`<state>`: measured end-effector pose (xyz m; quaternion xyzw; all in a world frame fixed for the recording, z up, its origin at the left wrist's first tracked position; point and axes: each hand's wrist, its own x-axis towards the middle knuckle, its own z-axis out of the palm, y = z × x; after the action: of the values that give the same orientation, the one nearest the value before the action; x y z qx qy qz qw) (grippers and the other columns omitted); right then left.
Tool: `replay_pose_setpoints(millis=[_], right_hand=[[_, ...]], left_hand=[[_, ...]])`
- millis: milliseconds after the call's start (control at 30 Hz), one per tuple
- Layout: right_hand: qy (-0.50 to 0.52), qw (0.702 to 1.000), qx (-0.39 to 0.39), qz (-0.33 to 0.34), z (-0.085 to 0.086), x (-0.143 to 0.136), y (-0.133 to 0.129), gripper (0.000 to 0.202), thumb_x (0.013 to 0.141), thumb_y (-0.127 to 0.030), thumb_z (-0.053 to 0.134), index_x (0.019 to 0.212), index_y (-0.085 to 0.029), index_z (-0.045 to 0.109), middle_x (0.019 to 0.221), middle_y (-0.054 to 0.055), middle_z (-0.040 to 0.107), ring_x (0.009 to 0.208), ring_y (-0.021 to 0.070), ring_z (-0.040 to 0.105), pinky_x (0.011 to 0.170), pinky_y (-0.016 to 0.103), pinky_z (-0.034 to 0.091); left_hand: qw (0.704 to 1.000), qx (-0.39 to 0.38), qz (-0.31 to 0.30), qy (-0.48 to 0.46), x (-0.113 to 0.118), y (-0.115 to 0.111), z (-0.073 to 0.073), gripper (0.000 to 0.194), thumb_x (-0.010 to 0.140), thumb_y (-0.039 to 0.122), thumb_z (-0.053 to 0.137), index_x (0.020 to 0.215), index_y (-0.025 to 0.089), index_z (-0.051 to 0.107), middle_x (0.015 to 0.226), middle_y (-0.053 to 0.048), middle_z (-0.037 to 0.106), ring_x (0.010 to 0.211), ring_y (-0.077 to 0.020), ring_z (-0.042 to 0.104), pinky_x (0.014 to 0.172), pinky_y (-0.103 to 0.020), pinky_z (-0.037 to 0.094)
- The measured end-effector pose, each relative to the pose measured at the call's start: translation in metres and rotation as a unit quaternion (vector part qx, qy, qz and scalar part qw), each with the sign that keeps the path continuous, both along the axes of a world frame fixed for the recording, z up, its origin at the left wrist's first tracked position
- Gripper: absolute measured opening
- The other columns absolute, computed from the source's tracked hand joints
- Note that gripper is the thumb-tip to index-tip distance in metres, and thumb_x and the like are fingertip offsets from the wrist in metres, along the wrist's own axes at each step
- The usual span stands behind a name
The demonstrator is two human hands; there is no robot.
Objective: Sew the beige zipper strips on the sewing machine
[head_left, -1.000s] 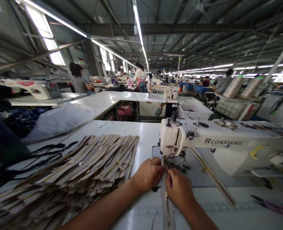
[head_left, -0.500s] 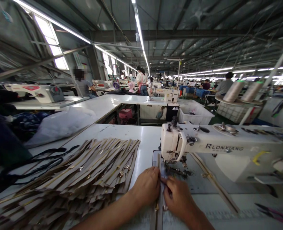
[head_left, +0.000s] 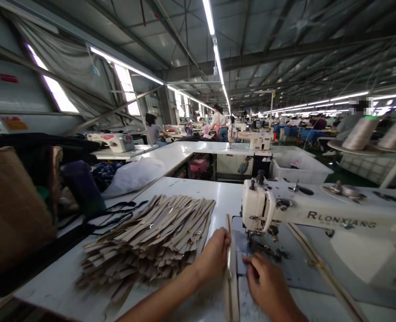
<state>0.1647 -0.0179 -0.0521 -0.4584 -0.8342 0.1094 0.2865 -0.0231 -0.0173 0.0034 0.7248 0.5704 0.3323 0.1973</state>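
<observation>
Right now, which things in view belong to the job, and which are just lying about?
Seemingly part of the job: zipper strip at the left hand; sewing machine; pile of strips.

Apparently just lying about: brown cardboard; white plastic bag; plastic bin.

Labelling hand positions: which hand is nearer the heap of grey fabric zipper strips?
Left. The left hand is just right of the heap; the right hand is farther right.

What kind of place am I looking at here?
Probably a sewing factory: a sewing machine stands close by, a heap of what look like zipper strips lies beside it, and big cones of thread stand farther back.
</observation>
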Motion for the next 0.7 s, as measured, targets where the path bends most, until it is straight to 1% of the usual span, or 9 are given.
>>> replay_pose_setpoints(millis=[67,167,267,333,433,500,567,633,700], right_hand=[[0.0,1.0,0.008,0.004,-0.002,0.001,0.001,0.03,0.084,-0.01,0.041,0.094,-0.021,0.067,0.088,0.003,0.068,0.077,0.0155,0.067,0.069,0.023,0.047],[0.004,1.0,0.009,0.008,-0.002,0.003,0.001,0.031,0.084,-0.01,0.04,0.094,-0.021,0.067,0.088,0.003,0.068,0.077,0.0149,0.067,0.07,0.022,0.047],[0.006,1.0,0.004,0.0,-0.003,0.003,0.0,0.031,0.084,-0.011,0.041,0.095,-0.021,0.067,0.089,0.003,0.068,0.077,0.0145,0.066,0.07,0.021,0.047],[0.008,1.0,0.008,-0.002,-0.002,0.0,-0.001,0.03,0.083,-0.01,0.042,0.094,-0.021,0.068,0.088,0.003,0.068,0.077,0.0143,0.066,0.07,0.021,0.046],[0.016,1.0,0.016,0.003,0.005,-0.002,-0.003,0.03,0.083,-0.01,0.042,0.094,-0.021,0.068,0.086,0.003,0.068,0.074,0.0131,0.065,0.068,0.02,0.045],[0.016,0.999,0.031,-0.025,0.013,0.006,-0.003,0.028,0.086,-0.013,0.041,0.094,-0.021,0.067,0.084,0.003,0.068,0.072,0.0137,0.065,0.067,0.022,0.046],[0.016,0.99,0.068,-0.12,0.021,0.026,-0.001,0.027,0.089,-0.02,0.04,0.094,-0.019,0.066,0.085,0.005,0.068,0.073,0.0172,0.064,0.069,0.026,0.046],[0.018,0.959,0.115,-0.259,0.022,0.058,0.001,0.028,0.089,-0.028,0.041,0.098,-0.016,0.065,0.088,0.011,0.068,0.081,0.0232,0.064,0.074,0.033,0.047],[0.005,0.924,0.128,-0.36,0.016,0.096,0.0,0.033,0.086,-0.034,0.043,0.101,-0.014,0.064,0.093,0.016,0.067,0.089,0.0289,0.062,0.081,0.04,0.046]], left_hand=[[0.999,0.029,0.015,-0.025,-0.017,-0.002,0.019,0.019,0.092,0.025,0.031,0.083,0.019,0.046,0.079,-0.004,0.055,0.073,-0.0176,0.052,0.068,-0.028,0.044],[0.997,0.057,0.043,0.019,-0.056,0.003,0.056,0.017,0.09,0.027,0.036,0.083,0.018,0.049,0.08,-0.003,0.056,0.074,-0.0171,0.052,0.07,-0.027,0.043],[0.991,-0.004,0.044,0.128,-0.105,0.018,0.086,0.015,0.086,0.023,0.039,0.084,0.018,0.053,0.081,-0.002,0.059,0.077,-0.0171,0.054,0.071,-0.025,0.043],[0.962,-0.096,0.08,0.243,-0.134,0.025,0.098,0.012,0.079,0.018,0.045,0.079,0.018,0.057,0.077,-0.002,0.06,0.075,-0.0175,0.055,0.07,-0.024,0.042],[0.938,-0.075,0.161,0.297,-0.151,0.021,0.105,0.014,0.079,0.018,0.047,0.08,0.016,0.06,0.082,-0.007,0.06,0.074,-0.0201,0.056,0.069,-0.028,0.041],[0.939,0.014,0.191,0.286,-0.136,0.006,0.105,0.02,0.087,0.026,0.042,0.086,0.016,0.06,0.088,-0.008,0.059,0.074,-0.0197,0.056,0.07,-0.029,0.04],[0.962,0.062,0.142,0.223,-0.102,-0.019,0.098,0.025,0.091,0.033,0.04,0.088,0.018,0.059,0.085,-0.005,0.059,0.072,-0.018,0.055,0.07,-0.027,0.04],[0.991,0.035,0.063,0.117,-0.058,-0.052,0.083,0.028,0.093,0.037,0.039,0.087,0.02,0.06,0.077,-0.002,0.059,0.065,-0.0154,0.053,0.064,-0.024,0.04],[0.998,-0.057,-0.004,-0.006,-0.016,-0.086,0.064,0.027,0.09,0.042,0.049,0.081,0.021,0.063,0.071,-0.001,0.059,0.062,-0.0151,0.052,0.059,-0.024,0.041]])
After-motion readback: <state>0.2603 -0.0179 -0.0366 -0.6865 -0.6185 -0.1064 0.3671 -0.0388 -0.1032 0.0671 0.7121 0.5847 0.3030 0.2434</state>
